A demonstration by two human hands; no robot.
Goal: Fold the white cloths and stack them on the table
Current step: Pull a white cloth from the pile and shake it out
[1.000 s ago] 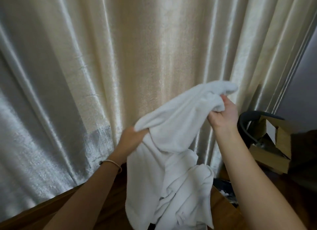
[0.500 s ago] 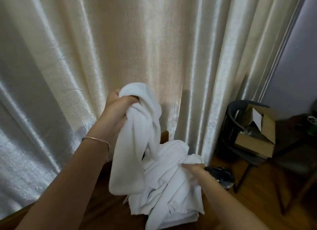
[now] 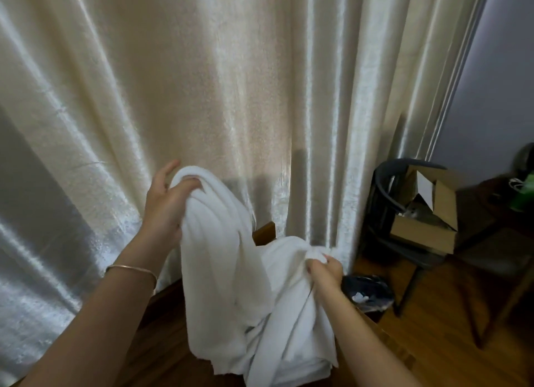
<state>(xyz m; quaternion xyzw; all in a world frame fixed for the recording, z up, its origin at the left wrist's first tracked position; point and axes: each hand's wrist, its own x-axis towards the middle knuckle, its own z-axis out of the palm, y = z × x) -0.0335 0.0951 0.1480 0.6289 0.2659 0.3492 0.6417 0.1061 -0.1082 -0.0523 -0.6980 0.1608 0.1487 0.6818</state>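
A: Left hand?

B: Raised in front of the curtain, fingers curled round a bunched top edge of a white cloth. Index finger sticks up free. Thin bangle on that wrist.

A: And the cloth itself?

B: Hangs down in long folds from that grip, lower end reaching the heap of white cloths on the dark wooden surface.

A: Right hand?

B: Lower and to the right, well apart from the left. Fingers pinch a gathered bit of white fabric at the top of the heap. Cannot tell whether that fabric belongs to the hanging cloth or to another one.

A: Surroundings?

B: Right of the surface: a dark bin with a liner on the wooden floor. Beyond it a dark chair carrying an open cardboard box. Grey wall right of the curtain.
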